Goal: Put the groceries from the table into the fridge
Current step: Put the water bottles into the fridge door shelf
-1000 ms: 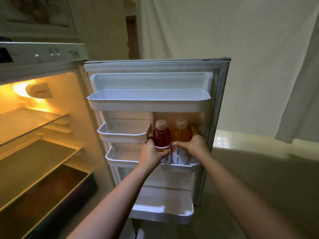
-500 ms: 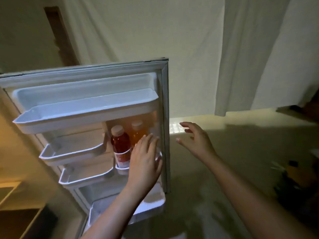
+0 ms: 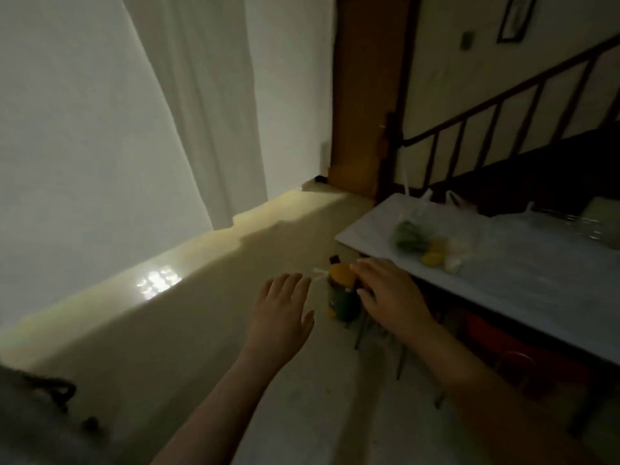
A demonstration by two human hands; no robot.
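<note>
Groceries (image 3: 432, 245) in thin plastic bags lie on the counter (image 3: 523, 273), past both hands. Left hand (image 3: 283, 313) and right hand (image 3: 392, 297) are spread flat with fingers apart and hold nothing. Between them an orange and green container (image 3: 340, 295) shows below the counter edge.

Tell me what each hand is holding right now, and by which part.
Nothing. The left hand and the right hand are both open and empty.
</note>
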